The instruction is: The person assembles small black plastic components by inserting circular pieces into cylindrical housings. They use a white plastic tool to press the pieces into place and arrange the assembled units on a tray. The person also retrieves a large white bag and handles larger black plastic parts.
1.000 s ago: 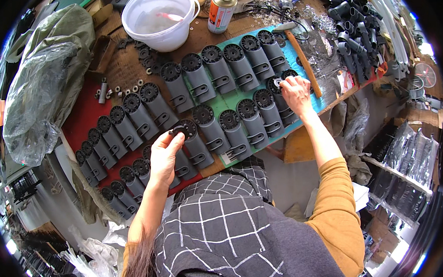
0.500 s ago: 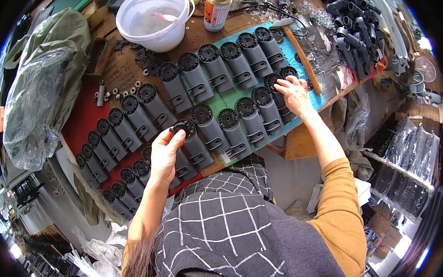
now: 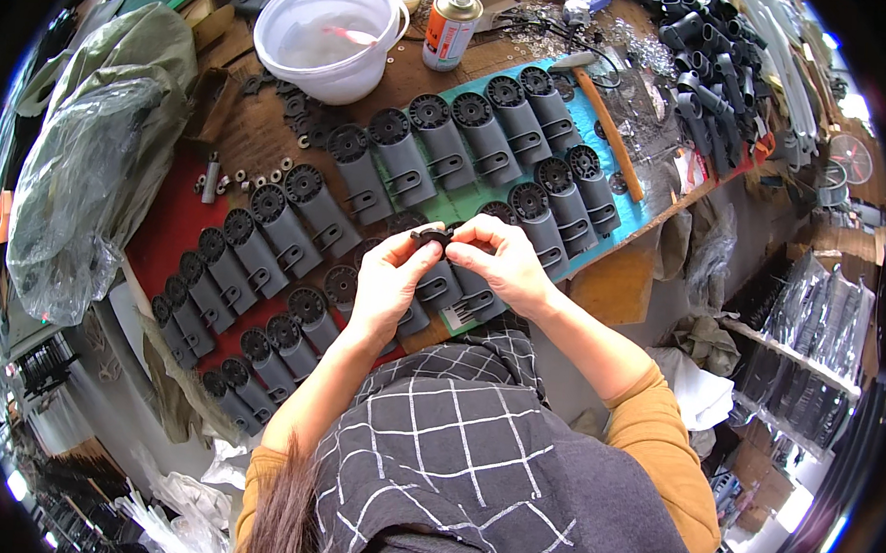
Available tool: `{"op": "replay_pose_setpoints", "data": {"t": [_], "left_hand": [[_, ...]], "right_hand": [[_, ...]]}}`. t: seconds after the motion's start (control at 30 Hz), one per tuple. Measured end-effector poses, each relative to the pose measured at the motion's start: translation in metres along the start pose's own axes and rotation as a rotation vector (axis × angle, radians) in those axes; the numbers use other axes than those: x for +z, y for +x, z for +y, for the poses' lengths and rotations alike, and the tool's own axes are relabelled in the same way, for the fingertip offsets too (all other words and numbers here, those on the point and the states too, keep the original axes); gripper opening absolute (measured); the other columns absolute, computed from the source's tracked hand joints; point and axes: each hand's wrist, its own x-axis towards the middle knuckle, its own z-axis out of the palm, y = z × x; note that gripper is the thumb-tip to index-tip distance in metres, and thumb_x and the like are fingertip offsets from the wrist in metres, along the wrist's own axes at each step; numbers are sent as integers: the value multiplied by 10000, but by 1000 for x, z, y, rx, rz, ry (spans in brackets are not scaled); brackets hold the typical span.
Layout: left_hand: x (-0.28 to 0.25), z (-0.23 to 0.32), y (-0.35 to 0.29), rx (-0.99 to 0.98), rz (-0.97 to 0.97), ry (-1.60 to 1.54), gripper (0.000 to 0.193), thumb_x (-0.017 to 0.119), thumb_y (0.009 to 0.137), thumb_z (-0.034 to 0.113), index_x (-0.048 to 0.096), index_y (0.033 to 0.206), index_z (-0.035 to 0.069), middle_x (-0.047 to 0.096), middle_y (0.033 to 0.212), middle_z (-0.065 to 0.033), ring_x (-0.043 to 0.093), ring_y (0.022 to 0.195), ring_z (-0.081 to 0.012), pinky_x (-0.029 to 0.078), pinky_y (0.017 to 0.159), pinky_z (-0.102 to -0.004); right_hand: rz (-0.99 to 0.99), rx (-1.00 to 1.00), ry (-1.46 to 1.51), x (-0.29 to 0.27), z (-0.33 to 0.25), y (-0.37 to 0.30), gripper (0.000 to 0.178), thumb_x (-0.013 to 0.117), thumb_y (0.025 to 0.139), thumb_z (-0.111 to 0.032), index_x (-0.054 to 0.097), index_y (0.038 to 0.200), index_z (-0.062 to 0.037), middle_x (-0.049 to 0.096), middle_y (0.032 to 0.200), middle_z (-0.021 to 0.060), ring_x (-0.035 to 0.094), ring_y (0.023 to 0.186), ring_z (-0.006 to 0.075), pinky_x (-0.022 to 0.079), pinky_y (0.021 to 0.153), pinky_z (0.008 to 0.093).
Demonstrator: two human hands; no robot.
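Both hands (image 3: 391, 276) (image 3: 509, 264) pinch a black part (image 3: 432, 236), its length lying left-to-right

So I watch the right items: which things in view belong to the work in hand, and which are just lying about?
Seem part of the work:
small black part, held between left hand and right hand
gray pieces with black round ends, in rows

Seem just lying about:
white bucket
spray can
clear plastic sheeting
hammer, untouched but possibly useful

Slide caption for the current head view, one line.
Left hand and right hand hold a small black part over rows of black-topped grey pieces.
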Motion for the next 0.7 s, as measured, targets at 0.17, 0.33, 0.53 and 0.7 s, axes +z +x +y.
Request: {"op": "replay_pose_setpoints", "data": {"t": [0.17, 0.33, 0.53, 0.7], "left_hand": [[-12, -5, 0, 36, 0, 84, 441, 696, 859, 176, 570, 1276, 106, 626, 1074, -45, 558, 990, -113, 443, 894, -261], [-41, -12, -1, -35, 133, 21, 340, 640, 904, 170, 584, 1231, 91, 637, 1073, -1, 559, 944, -60, 421, 835, -214], [-56, -18, -4, -58, 204, 10, 313, 622, 918, 162, 587, 1227, 124, 648, 1054, 30, 560, 849, -16, 431, 746, -176], [-63, -22, -2, -81, 262, -45, 321, 631, 909, 154, 587, 1221, 92, 634, 1056, 12, 564, 904, -37, 429, 735, -169]], "right_hand": [[281, -339, -699, -83, 8, 9, 183, 717, 768, -170, 662, 903, -59, 614, 852, 19, 562, 819, 151, 445, 759, 309], [672, -292, -1358, -209, 32, 38, 82, 669, 754, -184, 632, 801, -128, 606, 879, 42, 541, 915, 255, 400, 801, 416], [767, -485, -1143, -276, 71, 63, 90, 676, 777, -127, 650, 823, -54, 630, 792, 93, 610, 754, 246, 484, 722, 348], [1050, -59, -861, -328, 78, 27, 152, 660, 784, -212, 664, 808, -62, 669, 792, 89, 644, 747, 230, 500, 731, 356]]}}
